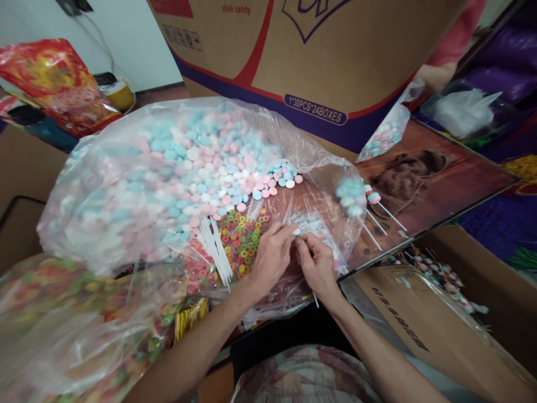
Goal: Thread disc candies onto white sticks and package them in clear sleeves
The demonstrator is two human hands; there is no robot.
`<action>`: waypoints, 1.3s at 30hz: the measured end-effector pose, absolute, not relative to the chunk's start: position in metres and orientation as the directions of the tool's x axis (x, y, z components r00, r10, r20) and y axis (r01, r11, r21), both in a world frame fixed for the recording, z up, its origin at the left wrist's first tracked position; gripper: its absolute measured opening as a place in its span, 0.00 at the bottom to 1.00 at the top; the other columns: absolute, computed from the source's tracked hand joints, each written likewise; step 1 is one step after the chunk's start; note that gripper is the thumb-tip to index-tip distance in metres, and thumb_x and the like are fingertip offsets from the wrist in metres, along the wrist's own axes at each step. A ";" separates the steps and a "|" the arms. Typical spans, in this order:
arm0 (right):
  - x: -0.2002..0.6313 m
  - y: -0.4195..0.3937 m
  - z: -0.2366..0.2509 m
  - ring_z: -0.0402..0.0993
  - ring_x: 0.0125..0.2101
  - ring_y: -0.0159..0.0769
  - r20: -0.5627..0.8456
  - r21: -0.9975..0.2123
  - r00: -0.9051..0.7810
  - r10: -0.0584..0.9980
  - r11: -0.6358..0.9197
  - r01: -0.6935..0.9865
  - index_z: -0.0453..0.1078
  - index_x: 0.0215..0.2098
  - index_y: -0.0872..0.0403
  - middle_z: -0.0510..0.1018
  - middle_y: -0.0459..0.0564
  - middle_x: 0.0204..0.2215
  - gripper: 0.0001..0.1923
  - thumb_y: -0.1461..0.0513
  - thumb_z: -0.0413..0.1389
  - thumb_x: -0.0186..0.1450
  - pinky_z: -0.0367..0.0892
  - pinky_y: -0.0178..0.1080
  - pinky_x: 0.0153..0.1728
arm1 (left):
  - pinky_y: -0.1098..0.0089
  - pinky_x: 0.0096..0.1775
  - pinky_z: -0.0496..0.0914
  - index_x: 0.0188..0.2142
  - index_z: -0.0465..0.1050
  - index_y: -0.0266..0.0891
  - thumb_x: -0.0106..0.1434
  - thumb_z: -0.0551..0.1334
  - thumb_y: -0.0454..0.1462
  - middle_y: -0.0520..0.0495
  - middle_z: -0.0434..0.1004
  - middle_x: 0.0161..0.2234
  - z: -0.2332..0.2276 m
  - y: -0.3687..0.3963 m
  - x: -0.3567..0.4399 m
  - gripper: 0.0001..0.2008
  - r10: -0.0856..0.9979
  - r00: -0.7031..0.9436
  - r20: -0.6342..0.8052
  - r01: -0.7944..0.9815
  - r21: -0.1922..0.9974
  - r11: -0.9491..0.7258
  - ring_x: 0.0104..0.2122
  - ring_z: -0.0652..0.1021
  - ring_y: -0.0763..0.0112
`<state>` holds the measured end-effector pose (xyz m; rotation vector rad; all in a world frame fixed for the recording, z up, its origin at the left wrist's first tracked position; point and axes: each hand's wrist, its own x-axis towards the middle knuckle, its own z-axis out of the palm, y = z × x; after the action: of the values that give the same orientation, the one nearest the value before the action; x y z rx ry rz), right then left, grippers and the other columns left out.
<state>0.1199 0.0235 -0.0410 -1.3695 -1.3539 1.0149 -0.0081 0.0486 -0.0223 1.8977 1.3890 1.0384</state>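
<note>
My left hand [273, 254] and my right hand [318, 264] meet at the front of the table, fingers pinched together. A pale candy piece [296, 231] shows at the left fingertips. Below my right palm sticks out the end of a white lollipop stick [316, 300]; the rest of it is hidden by the hand. Left of my hands lie ring-shaped fruit-coloured candies [243, 254] and a bundle of white sticks [216, 252]. A printed clear wrapper sheet [323, 238] lies just behind my hands. Pink, blue and white round candies [201, 162] spill from a large clear bag [268, 120].
Several finished-looking lollipops [372, 196] lie to the right. A large cardboard box [268, 67] stands behind the bag. At lower right is an open carton [403, 313] with wrapped candies. Another person's arm [438, 75] shows at upper right. Gold twist ties [191, 318] lie at front left.
</note>
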 end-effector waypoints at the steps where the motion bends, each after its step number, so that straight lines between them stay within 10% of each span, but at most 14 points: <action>1: 0.120 0.024 -0.041 0.56 0.22 0.31 0.054 -0.971 0.070 0.996 0.037 0.236 0.65 0.28 0.52 0.62 0.41 0.19 0.13 0.57 0.50 0.70 0.55 0.34 0.24 | 0.65 0.44 0.71 0.49 0.79 0.42 0.69 0.54 0.33 0.43 0.78 0.40 -0.021 0.047 -0.007 0.17 0.954 0.184 0.237 0.497 0.815 -0.298 0.41 0.77 0.64; 7: 0.126 0.031 -0.037 0.61 0.22 0.30 0.020 -0.983 0.007 1.000 0.018 0.184 0.64 0.27 0.52 0.66 0.41 0.19 0.14 0.56 0.52 0.70 0.58 0.34 0.26 | 0.64 0.50 0.70 0.51 0.80 0.43 0.70 0.56 0.38 0.43 0.81 0.46 -0.014 0.051 -0.023 0.16 0.956 0.253 0.146 0.376 0.896 -0.236 0.46 0.79 0.61; 13: 0.132 0.031 -0.036 0.68 0.24 0.33 -0.017 -0.937 -0.187 0.982 0.050 0.345 0.72 0.50 0.52 0.73 0.41 0.23 0.14 0.60 0.52 0.69 0.62 0.34 0.28 | 0.65 0.41 0.69 0.45 0.82 0.43 0.66 0.58 0.34 0.46 0.79 0.33 -0.016 0.083 -0.055 0.15 0.982 0.047 0.185 0.639 0.750 -0.172 0.34 0.76 0.62; 18: 0.129 0.026 -0.035 0.67 0.24 0.33 0.006 -0.910 -0.135 0.991 0.061 0.411 0.72 0.36 0.52 0.72 0.42 0.21 0.10 0.58 0.51 0.70 0.61 0.34 0.27 | 0.64 0.41 0.66 0.36 0.82 0.43 0.63 0.59 0.32 0.43 0.75 0.36 -0.020 0.096 -0.060 0.11 0.953 0.208 0.220 0.824 0.486 -0.292 0.38 0.73 0.59; 22: 0.126 0.024 -0.033 0.67 0.24 0.33 0.025 -0.904 -0.118 0.993 0.073 0.422 0.72 0.36 0.51 0.71 0.43 0.21 0.10 0.58 0.51 0.70 0.60 0.34 0.27 | 0.63 0.41 0.66 0.35 0.81 0.42 0.62 0.60 0.31 0.42 0.75 0.32 -0.025 0.096 -0.061 0.10 0.968 0.153 0.201 0.823 0.517 -0.237 0.37 0.74 0.58; 28: 0.125 0.025 -0.038 0.71 0.26 0.34 0.048 -0.954 -0.104 0.993 0.076 0.290 0.77 0.41 0.52 0.75 0.45 0.24 0.12 0.56 0.53 0.70 0.65 0.35 0.30 | 0.68 0.35 0.69 0.34 0.80 0.40 0.55 0.70 0.45 0.48 0.79 0.29 -0.018 0.096 -0.066 0.12 0.996 -0.069 -0.063 0.121 0.990 0.071 0.30 0.76 0.68; 32: 0.123 0.025 -0.038 0.78 0.34 0.38 0.059 -0.962 -0.088 0.994 0.080 0.261 0.79 0.44 0.51 0.82 0.48 0.32 0.13 0.57 0.54 0.69 0.69 0.37 0.37 | 0.73 0.31 0.69 0.31 0.80 0.37 0.43 0.77 0.48 0.48 0.79 0.29 -0.011 0.093 -0.064 0.20 0.958 -0.016 -0.288 -0.202 0.939 0.279 0.28 0.76 0.73; 39: 0.123 0.023 -0.037 0.81 0.41 0.42 0.070 -0.928 -0.115 0.991 0.107 0.356 0.80 0.43 0.48 0.84 0.48 0.40 0.12 0.58 0.54 0.70 0.71 0.42 0.46 | 0.74 0.30 0.69 0.30 0.81 0.37 0.44 0.77 0.46 0.50 0.77 0.28 -0.014 0.092 -0.063 0.18 0.972 -0.014 -0.235 -0.252 0.941 0.224 0.25 0.73 0.77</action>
<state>0.1228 0.0227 -0.0374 -1.3555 -1.5967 1.0159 -0.0634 0.0918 -0.0144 0.8349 1.1558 1.1767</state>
